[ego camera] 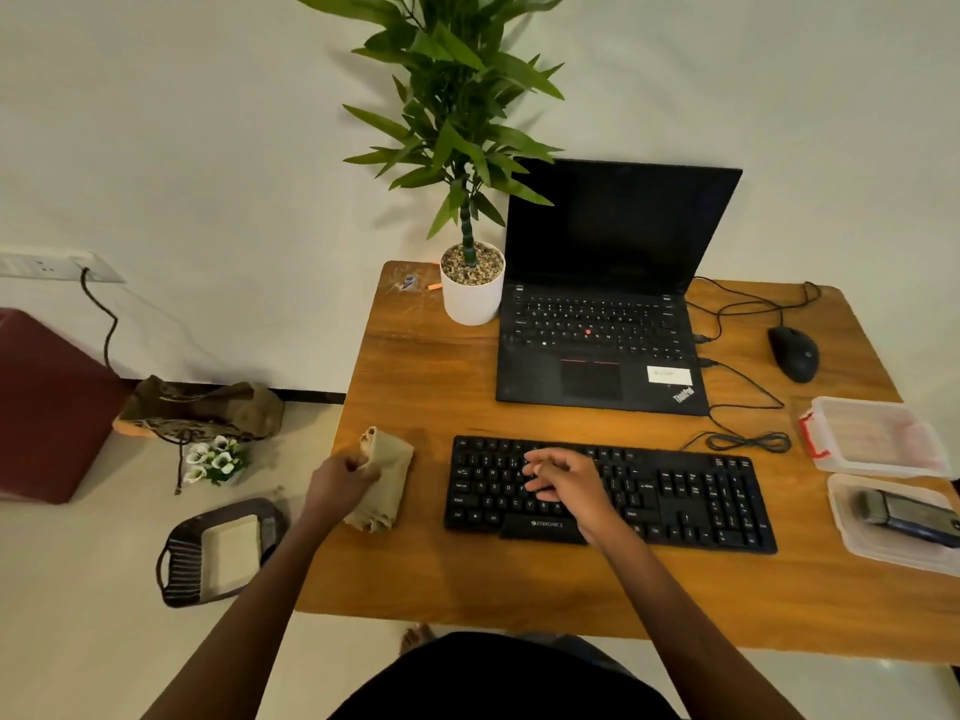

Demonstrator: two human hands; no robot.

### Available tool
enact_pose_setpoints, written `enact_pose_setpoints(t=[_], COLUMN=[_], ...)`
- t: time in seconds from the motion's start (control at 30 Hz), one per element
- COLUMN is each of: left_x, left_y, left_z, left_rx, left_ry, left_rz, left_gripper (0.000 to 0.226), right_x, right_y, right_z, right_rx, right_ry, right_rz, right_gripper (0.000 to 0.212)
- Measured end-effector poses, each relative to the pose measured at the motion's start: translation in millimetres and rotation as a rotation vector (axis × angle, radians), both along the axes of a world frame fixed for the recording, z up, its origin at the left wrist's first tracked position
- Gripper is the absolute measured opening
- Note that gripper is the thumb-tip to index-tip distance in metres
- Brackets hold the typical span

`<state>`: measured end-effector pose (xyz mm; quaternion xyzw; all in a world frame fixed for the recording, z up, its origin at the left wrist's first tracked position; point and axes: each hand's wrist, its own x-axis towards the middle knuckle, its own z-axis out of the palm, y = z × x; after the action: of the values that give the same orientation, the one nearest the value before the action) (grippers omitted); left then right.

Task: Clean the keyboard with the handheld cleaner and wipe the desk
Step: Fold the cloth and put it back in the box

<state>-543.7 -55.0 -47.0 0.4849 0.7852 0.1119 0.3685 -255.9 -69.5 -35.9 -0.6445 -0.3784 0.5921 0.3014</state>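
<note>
A home desk corner: wooden desk (pixel 415 366), laptop (pixel 602 324), potted plant (pixel 470 283), maroon seat (pixel 47 402).

Black keyboard (pixel 613 493), laptop (pixel 602 314) and mouse (pixel 793 353); tan cloth (pixel 384 480); orange-brown wooden desk (pixel 415 366); white plant pot (pixel 470 298).

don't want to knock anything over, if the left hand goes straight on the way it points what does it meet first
Probably the white plant pot: the left hand, gripping the beige cloth, points across bare desk toward it. The exact line is uncertain.
</note>
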Motion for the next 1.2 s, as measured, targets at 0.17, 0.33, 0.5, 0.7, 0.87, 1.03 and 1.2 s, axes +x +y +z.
enact_pose_setpoints(t=[0.17, 0.33, 0.5, 0.7, 0.87, 1.03, 1.2], left_x=[53.8, 165.1, 304.9, 459.2, 546.2, 603.4, 632.3], left_y=[44.7, 71.7, 85.1, 88.4, 92.7, 103.1, 112.4], left_z=[49.2, 81.8, 82.3, 79.4, 70.4, 63.2, 35.1], left_rx=[0.129, 0.122, 0.107, -0.004, -0.038, -0.045, -0.050], left_ry=[-0.222, -0.411, -0.493, -0.563, -0.521, -0.505, -0.375], left_rz=[-0.210, -0.427, -0.589, -0.681, -0.829, -0.913, -1.019], left_gripper=[0.011, 0.012, 0.013, 0.043, 0.053, 0.057, 0.055], right_x=[23.5, 91.7, 219.8, 385.5, 432.7, 445.9, 455.5], right_y=[-7.5, -9.8, -22.0, -56.4, -61.0, -56.4, -55.1], right_z=[10.8, 23.8, 19.9, 6.8, -3.9, -9.8, -21.6], right_rx=[0.060, 0.160, 0.312, 0.072, -0.200, -0.136, -0.070], right_ry=[0.015, -0.032, -0.518, -1.116, -1.256, -1.305, -1.295], right_rz=[-0.133, -0.265, -0.330, -0.190, 0.298, 0.342, 0.339], right_gripper=[0.019, 0.014, 0.017, 0.035, 0.061, 0.060, 0.058])
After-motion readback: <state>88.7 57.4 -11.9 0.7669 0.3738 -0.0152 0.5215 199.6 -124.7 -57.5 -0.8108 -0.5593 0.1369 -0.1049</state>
